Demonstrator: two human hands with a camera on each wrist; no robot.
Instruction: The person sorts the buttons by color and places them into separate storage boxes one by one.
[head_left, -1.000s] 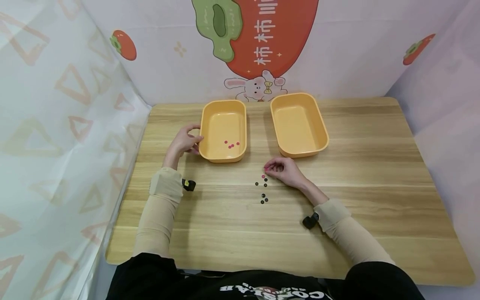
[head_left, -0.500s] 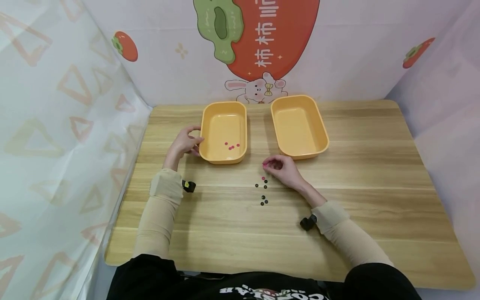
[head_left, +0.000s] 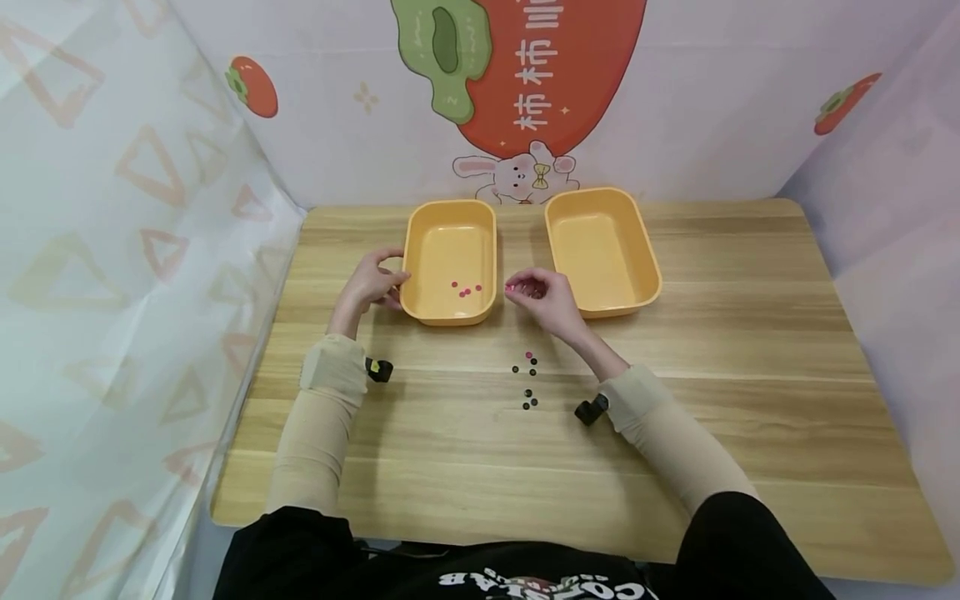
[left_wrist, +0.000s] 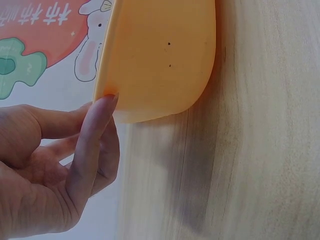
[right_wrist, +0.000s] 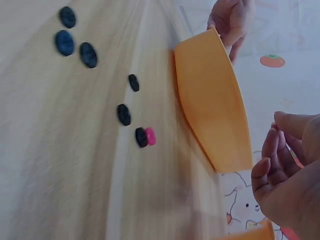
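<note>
In the head view, my left hand [head_left: 367, 283] grips the left rim of the left yellow tray [head_left: 450, 250]; the left wrist view shows its thumb and fingers at the edge. Several pink buttons [head_left: 467, 292] lie in this tray's near end. My right hand [head_left: 549, 302] is raised beside the tray's right rim, pinching a pink button [head_left: 510, 288] between thumb and fingertip. On the table below it, one pink button [right_wrist: 151, 136] sits right against a black button [right_wrist: 141, 137]. Several more black buttons [head_left: 515, 369] lie loosely grouped toward me.
A second yellow tray [head_left: 600, 250] stands at the back right, close behind my right hand. Both trays rest on a wooden table [head_left: 750, 375] near a printed backdrop [head_left: 697, 108]. A white patterned sheet [head_left: 150, 275] hangs along the left side.
My right hand has lifted away from the loose buttons and moved up and left toward the left tray, carrying the pink button. My left hand keeps its hold on the rim.
</note>
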